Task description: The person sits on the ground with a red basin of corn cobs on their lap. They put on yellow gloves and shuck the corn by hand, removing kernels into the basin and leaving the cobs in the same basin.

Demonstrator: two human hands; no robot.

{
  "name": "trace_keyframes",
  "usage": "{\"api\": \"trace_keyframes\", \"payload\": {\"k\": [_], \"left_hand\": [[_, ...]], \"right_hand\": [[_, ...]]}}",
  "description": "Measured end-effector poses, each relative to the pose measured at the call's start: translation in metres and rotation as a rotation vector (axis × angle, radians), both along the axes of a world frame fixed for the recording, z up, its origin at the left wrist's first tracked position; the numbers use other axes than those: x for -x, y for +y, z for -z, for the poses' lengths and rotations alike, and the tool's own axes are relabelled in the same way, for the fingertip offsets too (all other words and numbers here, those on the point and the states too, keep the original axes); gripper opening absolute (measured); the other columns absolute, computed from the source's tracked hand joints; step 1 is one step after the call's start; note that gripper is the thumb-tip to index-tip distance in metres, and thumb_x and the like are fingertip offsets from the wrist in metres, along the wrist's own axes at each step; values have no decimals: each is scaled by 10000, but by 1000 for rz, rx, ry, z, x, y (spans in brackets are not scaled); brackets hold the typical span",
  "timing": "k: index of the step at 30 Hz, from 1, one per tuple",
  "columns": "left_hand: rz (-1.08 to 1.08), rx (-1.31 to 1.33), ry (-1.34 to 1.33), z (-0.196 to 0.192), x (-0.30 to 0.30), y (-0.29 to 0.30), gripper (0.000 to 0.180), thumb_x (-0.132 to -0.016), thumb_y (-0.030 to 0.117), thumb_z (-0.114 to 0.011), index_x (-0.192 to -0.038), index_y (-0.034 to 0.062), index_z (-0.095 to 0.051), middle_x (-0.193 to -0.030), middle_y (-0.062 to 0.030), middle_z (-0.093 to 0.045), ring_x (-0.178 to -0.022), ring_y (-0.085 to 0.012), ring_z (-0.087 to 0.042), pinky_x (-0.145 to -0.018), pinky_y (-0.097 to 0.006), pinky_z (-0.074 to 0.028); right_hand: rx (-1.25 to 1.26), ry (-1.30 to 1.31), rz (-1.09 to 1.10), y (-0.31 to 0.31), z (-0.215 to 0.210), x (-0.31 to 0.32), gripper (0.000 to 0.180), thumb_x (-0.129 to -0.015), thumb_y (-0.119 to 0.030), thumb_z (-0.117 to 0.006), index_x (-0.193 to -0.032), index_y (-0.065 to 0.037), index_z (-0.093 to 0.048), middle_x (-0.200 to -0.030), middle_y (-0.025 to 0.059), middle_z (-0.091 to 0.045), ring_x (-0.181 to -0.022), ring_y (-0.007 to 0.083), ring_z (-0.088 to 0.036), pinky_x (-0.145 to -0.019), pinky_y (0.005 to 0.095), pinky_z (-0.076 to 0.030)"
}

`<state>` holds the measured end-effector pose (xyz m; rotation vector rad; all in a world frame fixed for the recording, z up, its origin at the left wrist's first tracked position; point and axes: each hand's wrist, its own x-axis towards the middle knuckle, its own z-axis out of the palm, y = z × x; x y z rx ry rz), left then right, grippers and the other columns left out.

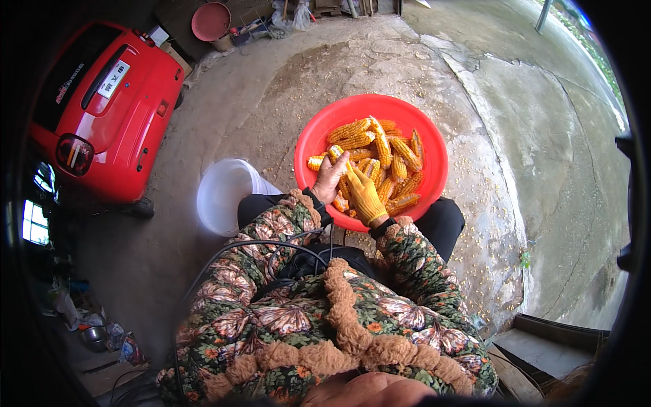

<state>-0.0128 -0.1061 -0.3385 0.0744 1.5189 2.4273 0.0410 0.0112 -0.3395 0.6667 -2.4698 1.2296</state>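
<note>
A wide red basin (435, 166) in front of me holds several yellow ears of corn (382, 144). Over its near left part, my bare left hand (328, 180) is closed around an ear of corn (338, 155), whose upper end sticks out past the fingers. My right hand (366, 198) wears a yellow knit glove. Its fingers press against the same ear from the right, close beside the left hand. The lower part of that ear is hidden by both hands.
A white translucent bucket (226, 197) stands left of the basin. Loose kernels lie scattered on the concrete floor (485, 224) to the right. A red car (129, 129) is parked at the far left. Dark cables (271, 243) run across my lap and left sleeve.
</note>
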Motion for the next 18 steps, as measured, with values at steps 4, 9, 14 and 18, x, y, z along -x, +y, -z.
{"api": "trace_keyframes", "payload": {"k": [4,9,14,18], "left_hand": [[91,-244,-173,-9,4,-15,394,-940,440,-462,-1090,78,-507,-955,-103,-598,-953,-242,-598,-873,-415,-474],[-41,-145,-31,1,6,-11,322,-959,382,-451,-967,65,-503,-796,-76,-581,-742,-219,-624,-723,-380,-533],[-35,-42,-175,8,11,-4,322,-936,389,-500,-975,70,-514,-755,-65,-597,-682,-208,-642,-636,-349,-551],[53,-131,-296,-2,13,-6,415,-913,453,-509,-1076,71,-505,-832,-74,-603,-807,-231,-636,-746,-394,-536]], "right_hand": [[315,-343,-58,10,-10,-1,412,-799,-1,-502,-1208,-4,-461,-1098,157,-533,-1012,278,-538,-865,288,-450],[435,-123,-70,-3,-11,-7,265,-935,-149,-422,-1168,-39,-485,-835,47,-542,-668,163,-534,-563,255,-436],[945,-686,-174,-11,7,-6,313,-975,-292,-405,-1124,-42,-519,-700,6,-500,-545,89,-465,-453,227,-373],[484,-346,-89,-3,11,-1,290,-919,-202,-424,-1136,-31,-512,-812,31,-515,-703,125,-478,-594,248,-387]]}}
